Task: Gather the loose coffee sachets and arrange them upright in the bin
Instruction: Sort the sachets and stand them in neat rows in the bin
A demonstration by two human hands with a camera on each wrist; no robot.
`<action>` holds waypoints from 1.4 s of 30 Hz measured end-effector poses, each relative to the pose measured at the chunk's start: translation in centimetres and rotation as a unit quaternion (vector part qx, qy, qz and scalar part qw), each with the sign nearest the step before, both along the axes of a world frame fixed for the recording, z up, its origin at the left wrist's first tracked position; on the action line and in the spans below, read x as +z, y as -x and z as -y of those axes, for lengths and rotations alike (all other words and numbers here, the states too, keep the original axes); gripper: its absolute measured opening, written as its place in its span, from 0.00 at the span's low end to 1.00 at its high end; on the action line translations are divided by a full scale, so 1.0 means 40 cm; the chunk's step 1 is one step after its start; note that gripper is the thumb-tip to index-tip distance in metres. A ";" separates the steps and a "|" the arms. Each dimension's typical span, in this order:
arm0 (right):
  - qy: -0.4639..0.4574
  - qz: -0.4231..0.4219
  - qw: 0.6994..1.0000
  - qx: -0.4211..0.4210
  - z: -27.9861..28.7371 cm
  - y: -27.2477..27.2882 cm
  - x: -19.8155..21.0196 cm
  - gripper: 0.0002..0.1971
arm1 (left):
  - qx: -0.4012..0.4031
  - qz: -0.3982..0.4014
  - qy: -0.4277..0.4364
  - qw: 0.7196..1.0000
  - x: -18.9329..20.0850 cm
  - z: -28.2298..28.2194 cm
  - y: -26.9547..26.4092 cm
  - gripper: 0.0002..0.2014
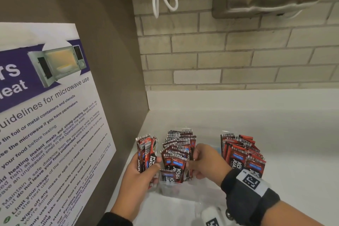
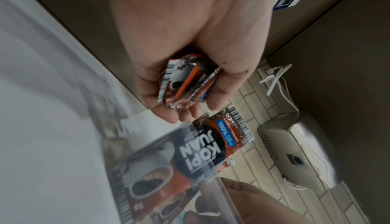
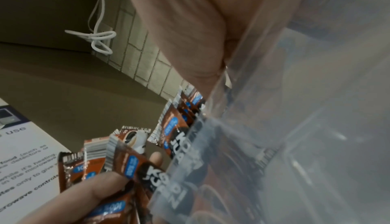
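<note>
Left hand (image 1: 139, 174) grips a light, slippery bundle of Kopi Juan sachets (image 1: 146, 149) mid-length; right hand (image 1: 205, 163) pinches sachets standing in the clear bin (image 1: 165, 188).

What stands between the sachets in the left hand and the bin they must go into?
Nothing separate. The held bundle in the left hand sits beside the clear bin, whose upright sachets already crowd it; the right hand grips them.
</note>
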State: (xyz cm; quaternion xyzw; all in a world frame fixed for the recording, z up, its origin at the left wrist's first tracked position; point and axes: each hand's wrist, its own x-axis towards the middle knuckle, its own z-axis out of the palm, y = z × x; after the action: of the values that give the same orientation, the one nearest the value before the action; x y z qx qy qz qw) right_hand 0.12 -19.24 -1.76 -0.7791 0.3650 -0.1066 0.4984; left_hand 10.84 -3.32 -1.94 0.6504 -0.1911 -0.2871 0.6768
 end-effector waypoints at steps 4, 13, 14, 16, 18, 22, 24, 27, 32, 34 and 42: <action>0.010 -0.018 1.000 -0.003 0.001 -0.005 0.003 0.15 | 0.011 -0.021 0.013 1.000 0.000 -0.003 0.006 0.13; -0.001 -0.014 1.000 -0.023 -0.008 -0.030 -0.006 0.16 | 0.005 -0.053 0.010 0.999 -0.024 0.000 0.003 0.15; 0.000 -0.012 1.000 -0.029 -0.010 -0.030 -0.010 0.15 | 0.004 -0.055 0.009 0.998 -0.024 0.000 0.003 0.15; 0.002 -0.007 0.999 -0.037 -0.011 -0.030 -0.014 0.12 | 0.002 -0.057 0.008 0.998 -0.027 -0.002 0.003 0.15; 0.003 0.001 0.999 -0.043 -0.011 -0.031 -0.016 0.12 | 0.003 -0.056 0.004 0.998 -0.030 -0.004 0.003 0.14; -0.010 -0.002 0.999 -0.043 -0.010 -0.030 -0.014 0.15 | 0.011 -0.056 -0.002 0.998 -0.035 -0.007 0.002 0.14; -0.026 -0.011 0.999 -0.029 -0.010 -0.026 -0.012 0.18 | 0.017 -0.058 -0.006 0.998 -0.038 -0.008 0.000 0.15; -0.028 -0.033 0.999 -0.012 -0.005 -0.018 -0.002 0.20 | 0.020 -0.059 -0.007 0.998 -0.040 -0.010 -0.002 0.14; -0.034 -0.039 0.999 -0.018 0.019 -0.004 0.009 0.21 | 0.019 -0.055 -0.012 0.998 -0.046 -0.011 -0.004 0.15; -0.031 -0.038 0.999 -0.018 0.020 0.003 0.014 0.19 | 0.020 -0.057 -0.011 0.998 -0.047 -0.011 -0.003 0.15; -0.069 0.005 0.997 0.024 -0.022 0.026 0.037 0.12 | 0.018 -0.069 0.007 0.997 -0.043 -0.008 0.009 0.15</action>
State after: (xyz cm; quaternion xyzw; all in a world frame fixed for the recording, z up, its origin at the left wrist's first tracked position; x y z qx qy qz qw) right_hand -0.94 -18.34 -0.27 -0.7508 0.3499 -0.0732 0.5554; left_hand 10.50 -2.98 -3.65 0.6279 -0.1343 -0.3175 0.6978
